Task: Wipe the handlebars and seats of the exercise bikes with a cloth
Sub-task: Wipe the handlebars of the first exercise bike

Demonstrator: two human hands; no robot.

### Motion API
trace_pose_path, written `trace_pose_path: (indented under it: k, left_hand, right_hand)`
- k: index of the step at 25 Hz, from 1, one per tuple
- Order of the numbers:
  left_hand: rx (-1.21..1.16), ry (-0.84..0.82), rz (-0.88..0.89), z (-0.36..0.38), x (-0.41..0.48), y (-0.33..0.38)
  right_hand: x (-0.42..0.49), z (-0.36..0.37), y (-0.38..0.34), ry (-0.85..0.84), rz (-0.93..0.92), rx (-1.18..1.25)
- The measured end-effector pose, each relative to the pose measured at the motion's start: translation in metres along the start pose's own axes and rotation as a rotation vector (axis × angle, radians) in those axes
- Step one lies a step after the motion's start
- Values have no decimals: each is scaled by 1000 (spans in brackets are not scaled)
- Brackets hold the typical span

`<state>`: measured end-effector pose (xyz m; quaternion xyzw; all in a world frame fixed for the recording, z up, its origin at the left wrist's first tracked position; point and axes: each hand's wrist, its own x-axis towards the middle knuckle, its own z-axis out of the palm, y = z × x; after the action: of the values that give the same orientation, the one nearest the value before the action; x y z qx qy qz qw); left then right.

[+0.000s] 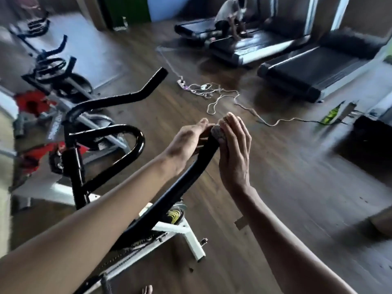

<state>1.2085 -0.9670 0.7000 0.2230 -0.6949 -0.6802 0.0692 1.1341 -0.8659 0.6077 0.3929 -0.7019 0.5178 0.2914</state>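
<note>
The nearest exercise bike has black handlebars. Its left arm point(127, 98) points away from me, and its right arm point(195, 168) rises between my forearms. A small grey cloth point(218, 133) caps the tip of the right arm. My right hand point(233, 151) grips the cloth there, with the fingers curled over the tip. My left hand point(186, 143) holds the same bar just below the cloth, its fingertips reaching up to it. The bike's seat is out of view.
Two more bikes point(53, 66) with red flywheels stand at the left. Treadmills point(297, 66) line the back right, and a person point(231, 13) crouches on one. A power strip and loose white cables point(212, 92) lie on the wooden floor ahead.
</note>
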Motion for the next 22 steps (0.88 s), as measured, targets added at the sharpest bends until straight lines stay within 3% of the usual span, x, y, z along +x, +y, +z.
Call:
trace_pose_path:
  k: [4,5,9,13,18,22]
  left_hand:
    - [-77,32,-22,0,-10,-3]
    - [31,78,9,-1,-18,-11]
    - [863,417,246,-11,-97,-61]
    - [1354,631,326,-9,-151,-116]
    - [1464,668,209,14,-159,-130]
    - [1497,663,202,12,-162,-129]
  right_hand:
    - [0,1,26,-170,-228,-20]
    - [5,0,33,-186,-264,-23]
    - [-12,6,36,-207,-321,43]
    - [-30,2,47,-313,-403,2]
    - [-22,2,32,-280,-208,33]
    - [-55,11,10,-301,-170,104]
